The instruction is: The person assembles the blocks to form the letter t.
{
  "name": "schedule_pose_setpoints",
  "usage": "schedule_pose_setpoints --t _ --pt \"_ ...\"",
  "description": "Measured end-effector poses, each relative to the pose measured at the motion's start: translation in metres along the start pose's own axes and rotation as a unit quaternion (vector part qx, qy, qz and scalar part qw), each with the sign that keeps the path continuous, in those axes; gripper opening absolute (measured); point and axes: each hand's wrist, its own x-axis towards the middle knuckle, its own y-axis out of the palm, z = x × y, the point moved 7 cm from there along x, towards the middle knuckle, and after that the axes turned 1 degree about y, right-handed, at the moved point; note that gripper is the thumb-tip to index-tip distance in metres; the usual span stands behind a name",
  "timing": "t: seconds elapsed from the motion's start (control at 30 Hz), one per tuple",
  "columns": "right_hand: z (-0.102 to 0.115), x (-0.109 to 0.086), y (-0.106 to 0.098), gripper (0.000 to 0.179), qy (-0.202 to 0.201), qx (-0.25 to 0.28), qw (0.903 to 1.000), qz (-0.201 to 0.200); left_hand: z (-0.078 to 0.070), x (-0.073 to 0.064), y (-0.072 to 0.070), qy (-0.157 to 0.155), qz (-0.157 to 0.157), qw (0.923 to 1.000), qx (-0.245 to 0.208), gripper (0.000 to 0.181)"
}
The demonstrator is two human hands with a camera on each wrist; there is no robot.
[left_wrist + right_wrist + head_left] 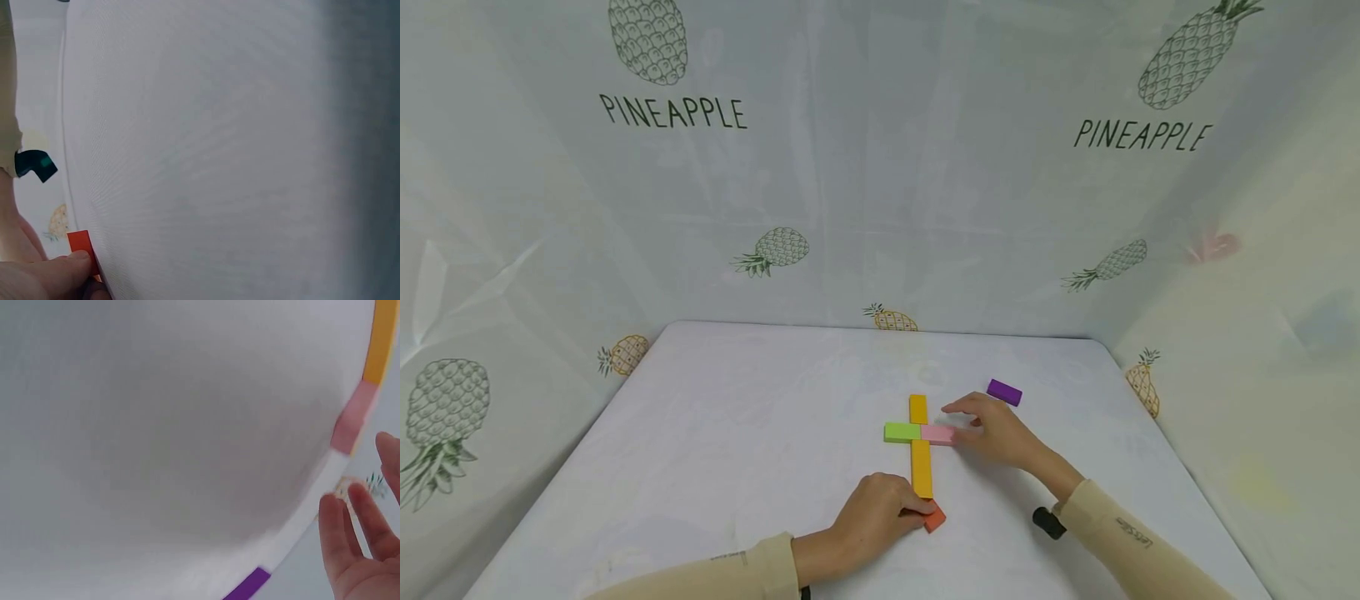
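Observation:
Thumb and fingers of my left hand (874,518) pinch an orange-red block (936,518) at the near end of a cross of blocks. The left wrist view also shows the thumb on this orange-red block (80,242). A long yellow block (921,471) and a shorter-looking yellow one (918,409) form the cross's upright. A green block (902,432) makes its left arm, a pink block (936,434) its right. Beside the pink block, my right hand (996,429) has its fingers spread and loosely bent; the right wrist view shows nothing held.
A purple block (1004,392) lies apart, just beyond the right hand. All the blocks are on a white table (760,417). Pineapple-printed cloth (865,167) hangs behind the table and along its sides.

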Motion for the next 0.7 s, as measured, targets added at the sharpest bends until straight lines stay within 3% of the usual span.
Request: schedule_pose_setpoints --t 0.17,0.4,0.7 --pt "-0.02 -0.001 -0.022 0.045 0.031 -0.043 0.9977 -0.041 0.0 0.001 0.001 -0.006 0.001 1.0 0.005 0.024" --pt "-0.047 -0.003 -0.044 0.041 0.026 -0.059 0.9932 -0.097 0.002 0.0 0.002 -0.02 0.002 0.9998 -0.007 0.026" --pt "-0.076 -0.003 -0.053 0.035 0.067 -0.067 0.9927 -0.074 0.003 0.001 0.002 -0.027 0.007 0.9994 -0.021 0.025"
